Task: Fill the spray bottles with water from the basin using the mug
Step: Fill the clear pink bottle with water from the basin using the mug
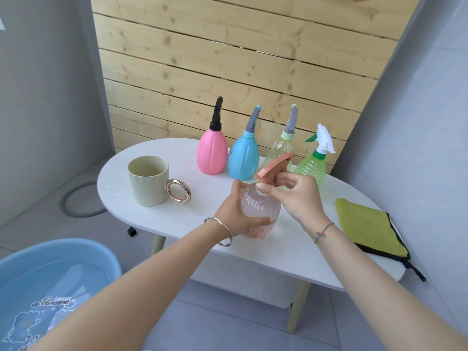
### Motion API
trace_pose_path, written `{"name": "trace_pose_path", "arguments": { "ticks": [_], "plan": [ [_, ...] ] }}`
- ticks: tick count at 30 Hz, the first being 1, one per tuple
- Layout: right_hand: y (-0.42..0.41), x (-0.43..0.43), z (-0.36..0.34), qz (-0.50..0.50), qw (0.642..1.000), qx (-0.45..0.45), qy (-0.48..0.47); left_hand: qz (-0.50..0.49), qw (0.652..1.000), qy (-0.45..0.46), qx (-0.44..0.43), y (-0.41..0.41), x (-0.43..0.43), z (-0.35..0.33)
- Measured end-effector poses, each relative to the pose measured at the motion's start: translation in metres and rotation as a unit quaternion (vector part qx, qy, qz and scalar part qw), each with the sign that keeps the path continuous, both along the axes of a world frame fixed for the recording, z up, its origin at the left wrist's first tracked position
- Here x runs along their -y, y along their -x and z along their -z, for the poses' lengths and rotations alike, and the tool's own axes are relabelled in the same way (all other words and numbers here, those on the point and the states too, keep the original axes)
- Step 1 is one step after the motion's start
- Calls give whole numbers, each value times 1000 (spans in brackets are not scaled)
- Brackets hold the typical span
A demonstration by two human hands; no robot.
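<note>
A: Left side?
B: Blue basin on the floor, water in it. Beige mug upright on the white worktop, ring handle facing right.
A: Bottles?
B: Pink bottle and blue bottle upright at the back, just beside each other. In front, left hand wraps round the clear ribbed bottle, which stands on the worktop. Right hand pinches its neck, under the terracotta spray head.
A: Head seated?
B: Can't tell.
A: Right side?
B: Pale yellow bottle, partly hidden by the spray head. Green bottle beside it. Yellow-green cloth flat near the worktop's right end.
</note>
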State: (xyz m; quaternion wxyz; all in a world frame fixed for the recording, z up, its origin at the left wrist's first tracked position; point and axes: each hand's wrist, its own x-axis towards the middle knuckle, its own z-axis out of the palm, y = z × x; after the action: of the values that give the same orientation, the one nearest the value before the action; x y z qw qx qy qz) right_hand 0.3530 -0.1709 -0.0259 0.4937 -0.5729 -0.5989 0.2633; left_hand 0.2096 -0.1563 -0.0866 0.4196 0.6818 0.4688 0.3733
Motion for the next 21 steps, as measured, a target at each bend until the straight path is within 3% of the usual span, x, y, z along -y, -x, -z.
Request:
{"name": "trace_pose_path", "arguments": {
  "ticks": [4,10,12,17,21],
  "plan": [
    [17,2,15,116,991,12,-59,-100,993,-55,-32,-17,9,5],
    [17,1,18,169,977,97,-88,-92,992,-46,-71,-15,9,-2],
    [4,4,15,146,981,104,-73,-91,992,-39,-75,-15,9,-2],
    [-19,1,-3,-70,995,58,44,-88,994,-36,-58,-14,9,-1],
    [-16,-4,0,-7,998,64,-22,-99,992,-36,-64,-16,7,1]
  ]
}}
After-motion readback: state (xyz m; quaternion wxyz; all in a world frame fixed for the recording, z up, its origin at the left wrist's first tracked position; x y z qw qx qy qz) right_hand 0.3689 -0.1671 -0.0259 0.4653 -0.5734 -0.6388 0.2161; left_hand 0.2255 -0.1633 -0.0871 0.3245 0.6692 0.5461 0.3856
